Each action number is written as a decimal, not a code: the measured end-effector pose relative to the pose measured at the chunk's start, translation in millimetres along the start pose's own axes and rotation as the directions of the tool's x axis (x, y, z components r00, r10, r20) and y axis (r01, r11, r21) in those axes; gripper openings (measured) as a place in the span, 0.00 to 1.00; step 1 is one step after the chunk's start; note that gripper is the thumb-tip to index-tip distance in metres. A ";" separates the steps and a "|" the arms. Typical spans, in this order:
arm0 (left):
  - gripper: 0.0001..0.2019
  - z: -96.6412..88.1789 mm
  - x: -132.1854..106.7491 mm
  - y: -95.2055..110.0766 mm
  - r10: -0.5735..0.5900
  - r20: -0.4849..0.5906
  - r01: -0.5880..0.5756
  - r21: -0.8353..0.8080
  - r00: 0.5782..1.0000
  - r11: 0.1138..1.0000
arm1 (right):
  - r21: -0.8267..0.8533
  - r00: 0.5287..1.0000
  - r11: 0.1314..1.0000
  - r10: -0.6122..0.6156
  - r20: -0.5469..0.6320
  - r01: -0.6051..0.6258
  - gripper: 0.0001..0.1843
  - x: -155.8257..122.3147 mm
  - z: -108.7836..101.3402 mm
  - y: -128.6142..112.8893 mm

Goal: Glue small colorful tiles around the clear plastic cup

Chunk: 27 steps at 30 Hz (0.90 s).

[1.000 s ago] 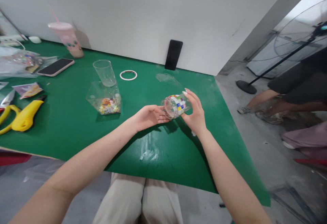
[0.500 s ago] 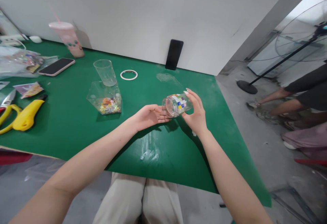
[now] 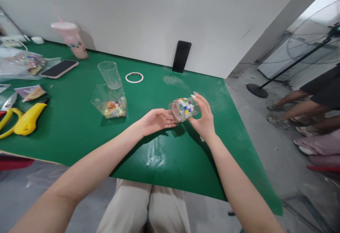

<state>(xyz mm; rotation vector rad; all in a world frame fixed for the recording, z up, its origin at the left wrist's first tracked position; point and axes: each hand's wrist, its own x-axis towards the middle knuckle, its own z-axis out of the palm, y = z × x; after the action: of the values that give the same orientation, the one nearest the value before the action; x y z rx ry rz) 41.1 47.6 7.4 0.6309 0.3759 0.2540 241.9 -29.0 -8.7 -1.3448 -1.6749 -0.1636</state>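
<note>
A clear glass [image 3: 176,111] with colourful mosaic tiles on its side lies tilted on its side between my hands, just above the table. My right hand [image 3: 204,119] grips its base end, thumb below and fingers above. My left hand [image 3: 159,122] holds the mouth end, palm up, with fairly straight fingers at the rim; some fingertips are partly hidden by the glass. To the left stands a clear angular container [image 3: 114,109] of small coloured pieces. Just behind it is an empty clear cup [image 3: 110,75]. A white ring [image 3: 134,81] lies beyond my left hand.
A black phone [image 3: 181,56] leans against the wall. At the left are yellow-handled scissors [image 3: 29,119], another phone [image 3: 60,69], a pink drink cup [image 3: 71,41] and plastic bags [image 3: 18,63]. A standing fan [image 3: 257,90] and people's legs [image 3: 300,102] are at the right.
My hands and the tiled glass stay almost still. At the right, the feet and legs of people nearby have shifted slightly.
</note>
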 end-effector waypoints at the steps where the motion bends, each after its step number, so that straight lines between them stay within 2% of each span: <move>1: 0.22 -0.4 0.1 -0.3 0.002 0.002 -0.002 -0.002 1.000 1.000 | 0.002 1.000 1.000 0.000 -0.001 0.000 0.35 0.0 0.1 -0.1; 7: 0.21 -3.0 1.8 -1.4 0.007 -0.006 -0.007 -0.024 1.000 1.000 | -0.005 1.000 1.000 -0.022 0.000 0.022 0.35 1.4 -0.7 -1.1; 14: 0.21 -7.8 3.2 -2.6 0.017 0.041 -0.016 -0.039 0.999 0.999 | -0.010 0.999 0.999 -0.039 -0.007 0.038 0.36 1.2 -0.4 0.5; 23: 0.23 -0.5 1.8 -2.2 -0.001 -0.018 0.000 -0.025 1.000 1.000 | -0.010 1.000 1.000 -0.026 0.003 0.026 0.35 -0.6 0.7 -1.0; 27: 0.21 -1.0 1.6 -3.3 0.002 0.001 -0.002 -0.021 1.000 1.000 | -0.008 0.999 0.999 -0.032 0.013 0.032 0.35 -0.8 1.0 -0.1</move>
<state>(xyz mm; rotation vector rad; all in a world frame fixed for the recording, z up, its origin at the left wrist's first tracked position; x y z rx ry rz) 42.6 46.1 4.2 0.6110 0.3716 0.2591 241.2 -29.0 -9.8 -1.3284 -1.7090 -0.1805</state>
